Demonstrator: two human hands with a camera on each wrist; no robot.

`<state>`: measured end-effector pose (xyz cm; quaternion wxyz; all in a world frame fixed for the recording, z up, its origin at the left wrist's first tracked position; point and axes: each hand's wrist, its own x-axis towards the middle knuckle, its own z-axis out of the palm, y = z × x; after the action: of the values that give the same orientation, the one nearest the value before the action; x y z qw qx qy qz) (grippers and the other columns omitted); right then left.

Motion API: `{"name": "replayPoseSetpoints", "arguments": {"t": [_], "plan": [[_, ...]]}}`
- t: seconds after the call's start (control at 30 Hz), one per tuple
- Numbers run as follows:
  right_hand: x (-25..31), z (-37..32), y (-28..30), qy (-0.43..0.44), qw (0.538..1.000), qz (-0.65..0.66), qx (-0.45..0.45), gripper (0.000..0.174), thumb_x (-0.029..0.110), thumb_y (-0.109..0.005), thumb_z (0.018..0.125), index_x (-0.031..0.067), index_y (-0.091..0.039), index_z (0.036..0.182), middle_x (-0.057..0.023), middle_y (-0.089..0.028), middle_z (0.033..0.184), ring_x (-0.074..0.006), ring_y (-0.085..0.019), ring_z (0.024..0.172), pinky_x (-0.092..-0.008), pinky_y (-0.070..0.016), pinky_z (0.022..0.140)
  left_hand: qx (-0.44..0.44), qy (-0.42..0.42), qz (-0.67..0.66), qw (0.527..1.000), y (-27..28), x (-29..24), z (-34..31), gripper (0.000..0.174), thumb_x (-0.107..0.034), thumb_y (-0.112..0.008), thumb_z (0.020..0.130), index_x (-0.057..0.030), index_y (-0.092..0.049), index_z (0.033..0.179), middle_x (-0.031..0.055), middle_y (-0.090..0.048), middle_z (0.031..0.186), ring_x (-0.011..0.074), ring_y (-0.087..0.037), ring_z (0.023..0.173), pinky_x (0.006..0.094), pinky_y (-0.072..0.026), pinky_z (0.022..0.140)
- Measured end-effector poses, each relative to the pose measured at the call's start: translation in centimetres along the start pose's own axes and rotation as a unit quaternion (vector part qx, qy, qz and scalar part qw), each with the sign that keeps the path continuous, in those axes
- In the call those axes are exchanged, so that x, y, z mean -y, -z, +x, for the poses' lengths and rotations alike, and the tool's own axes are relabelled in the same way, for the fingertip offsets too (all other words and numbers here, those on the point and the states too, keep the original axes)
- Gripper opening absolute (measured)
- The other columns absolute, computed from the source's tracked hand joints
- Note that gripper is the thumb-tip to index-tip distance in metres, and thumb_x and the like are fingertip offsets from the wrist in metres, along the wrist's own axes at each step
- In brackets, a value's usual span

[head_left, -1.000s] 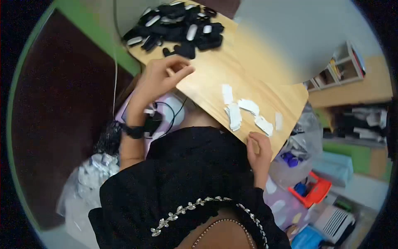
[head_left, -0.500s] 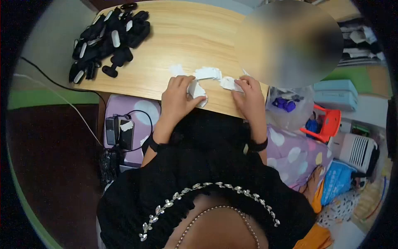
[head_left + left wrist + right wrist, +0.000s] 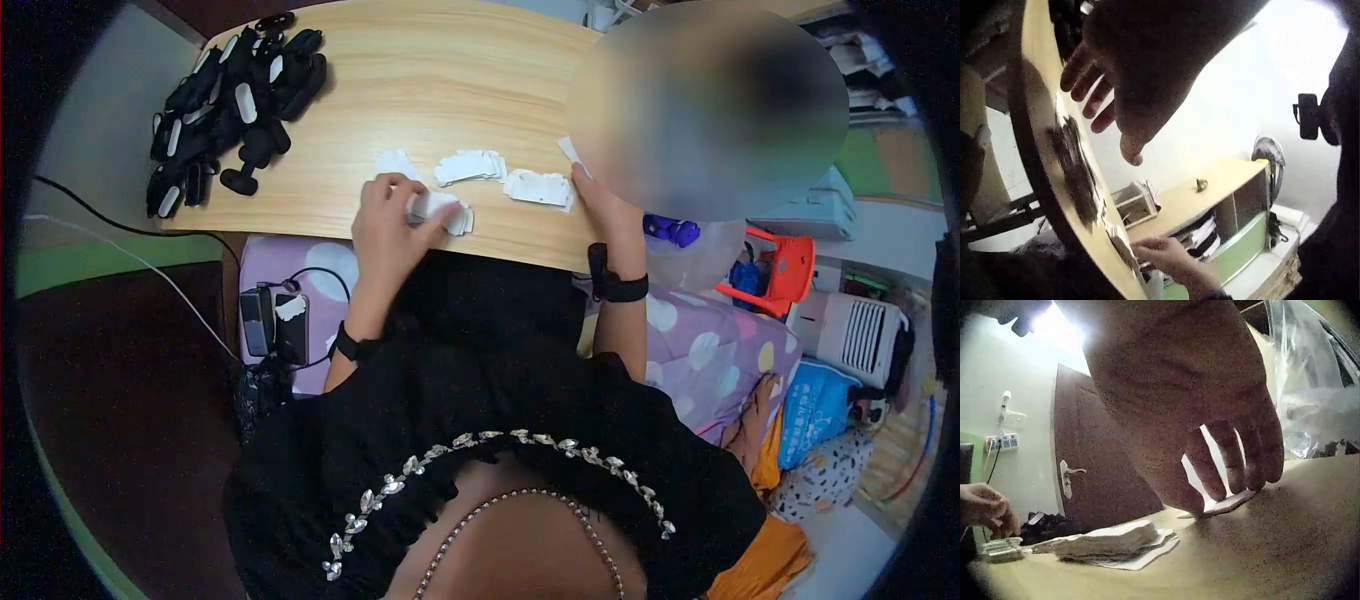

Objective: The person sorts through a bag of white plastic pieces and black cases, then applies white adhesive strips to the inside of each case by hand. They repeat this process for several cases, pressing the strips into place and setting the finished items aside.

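Small white paper cards lie in several groups near the table's front edge. My left hand (image 3: 385, 225) is over the leftmost ones, its fingers and thumb around a white card stack (image 3: 458, 219). In the left wrist view that hand's fingers (image 3: 1088, 94) hang loosely bent, thumb apart, and nothing shows between them. Farther right are a fanned stack (image 3: 470, 167) and another stack (image 3: 540, 188). My right hand (image 3: 610, 215), partly hidden by a blurred patch, pinches a single white card (image 3: 1229, 503) low at the tabletop, thumb on one side and fingers on the other.
A heap of black soft items (image 3: 240, 105) with white labels covers the left end of the wooden table (image 3: 440, 60). Right of the table are a clear plastic bag with purple things (image 3: 672, 230) and a red stool (image 3: 785, 275). A black cable (image 3: 130, 222) runs at left.
My left hand has come from beside the black heap down to the white cards. My right hand has shifted right, from the near edge to the single card. The head view has turned.
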<state>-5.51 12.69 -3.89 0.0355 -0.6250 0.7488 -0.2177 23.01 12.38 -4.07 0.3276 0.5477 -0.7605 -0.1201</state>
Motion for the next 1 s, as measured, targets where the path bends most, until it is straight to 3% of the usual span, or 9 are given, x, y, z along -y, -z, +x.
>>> {"name": "replayPoseSetpoints", "arguments": {"t": [0.2, 0.37, 0.53, 0.6, 0.63, 0.7, 0.9, 0.93, 1.0], "plan": [[-1.0, 0.4, -0.5, 0.047, 0.998, -0.032, 0.011, 0.015, 0.018, -0.064, 0.075, 0.0047, -0.066, 0.082, -0.0115, -0.06, 0.09, -0.032, -0.059, 0.086, -0.0415, -0.0495, 0.073, -0.094, 0.087, -0.046, 0.991, 1.9, 6.1, 2.2, 0.022, -0.024, -0.073, 0.078, -0.0049, -0.064, 0.086, 0.0083, -0.062, 0.086, 0.0245, -0.057, 0.076, 0.0345, -0.0463, 0.067], [-1.5, 0.4, -0.7, 0.008, 0.998, 0.065, -0.025, 0.013, 0.016, -0.063, 0.076, 0.0038, -0.065, 0.08, -0.0128, -0.062, 0.086, -0.0304, -0.061, 0.078, -0.0381, -0.0497, 0.068, -0.125, 0.184, -0.107, 0.969, 4.6, 8.2, 3.4, 0.018, -0.021, -0.072, 0.079, -0.0052, -0.065, 0.085, 0.0066, -0.063, 0.084, 0.0211, -0.056, 0.076, 0.0311, -0.0449, 0.068], [-1.6, 0.4, -0.4, 0.002, 0.996, 0.082, -0.036, 0.013, 0.015, -0.062, 0.077, 0.0028, -0.063, 0.082, -0.0122, -0.063, 0.085, -0.0306, -0.061, 0.073, -0.0358, -0.0489, 0.065, -0.215, 0.038, 0.078, 0.973, 4.3, 12.0, 3.9, 0.023, -0.022, -0.074, 0.076, -0.0075, -0.064, 0.09, 0.0065, -0.061, 0.09, 0.0271, -0.056, 0.089, 0.0358, -0.0434, 0.077], [-0.3, 0.3, 0.2, -0.015, 0.999, 0.031, 0.003, 0.015, 0.015, -0.06, 0.078, 0.0043, -0.063, 0.088, -0.0125, -0.062, 0.085, -0.0302, -0.061, 0.077, -0.0385, -0.0479, 0.073, -0.268, -0.011, 0.155, 0.951, 5.0, 12.7, 4.9, 0.029, -0.025, -0.075, 0.073, -0.0078, -0.063, 0.094, 0.0077, -0.06, 0.096, 0.0297, -0.054, 0.094, 0.0397, -0.0417, 0.082], [0.7, 0.2, 0.3, 0.015, 0.998, -0.06, -0.002, 0.015, 0.015, -0.06, 0.078, 0.0055, -0.063, 0.09, -0.0129, -0.061, 0.085, -0.0304, -0.061, 0.078, -0.0408, -0.0462, 0.076, -0.266, 0.021, 0.212, 0.94, 5.4, 13.1, 5.5, 0.043, -0.033, -0.077, 0.07, -0.0081, -0.062, 0.101, 0.011, -0.056, 0.107, 0.0318, -0.05, 0.101, 0.044, -0.0379, 0.087], [2.0, -0.1, -0.8, 0.083, 0.979, -0.182, -0.032, 0.016, 0.016, -0.059, 0.078, 0.0075, -0.062, 0.091, -0.014, -0.06, 0.085, -0.0318, -0.059, 0.078, -0.0459, -0.042, 0.079, -0.251, 0.053, 0.226, 0.94, 6.5, 13.6, 7.2, 0.057, -0.043, -0.079, 0.067, -0.0063, -0.06, 0.106, 0.0105, -0.054, 0.109, 0.0303, -0.047, 0.103, 0.044, -0.038, 0.088], [3.4, 0.6, -0.7, 0.017, 0.985, -0.174, 0.006, 0.013, 0.013, -0.06, 0.077, 0.0066, -0.063, 0.087, -0.0141, -0.06, 0.085, -0.0361, -0.058, 0.075, -0.0453, -0.0453, 0.071, -0.196, 0.038, 0.245, 0.949, 8.6, 15.5, 12.7, 0.08, -0.056, -0.079, 0.057, -0.0063, -0.057, 0.116, 0.0108, -0.054, 0.11, 0.0316, -0.047, 0.104, 0.0443, -0.0399, 0.083], [3.1, 0.7, -0.4, 0.007, 0.987, -0.158, 0.008, 0.012, 0.013, -0.061, 0.077, 0.0058, -0.063, 0.087, -0.0145, -0.061, 0.084, -0.0366, -0.058, 0.074, -0.0447, -0.0462, 0.069, -0.145, 0.075, 0.239, 0.957, 9.2, 15.5, 13.3, 0.077, -0.041, -0.084, 0.056, -0.0072, -0.055, 0.118, 0.0112, -0.053, 0.11, 0.0317, -0.048, 0.103, 0.0432, -0.0387, 0.084], [2.1, 1.2, 0.0, -0.042, 0.996, -0.073, 0.026, 0.012, 0.012, -0.061, 0.075, 0.0021, -0.062, 0.081, -0.0172, -0.062, 0.08, -0.0373, -0.06, 0.073, -0.0429, -0.0479, 0.064, -0.062, 0.08, 0.191, 0.976, 9.7, 17.6, 13.8, 0.076, -0.032, -0.085, 0.056, -0.0063, -0.053, 0.119, 0.0128, -0.054, 0.11, 0.032, -0.049, 0.102, 0.0426, -0.0407, 0.084]]}}
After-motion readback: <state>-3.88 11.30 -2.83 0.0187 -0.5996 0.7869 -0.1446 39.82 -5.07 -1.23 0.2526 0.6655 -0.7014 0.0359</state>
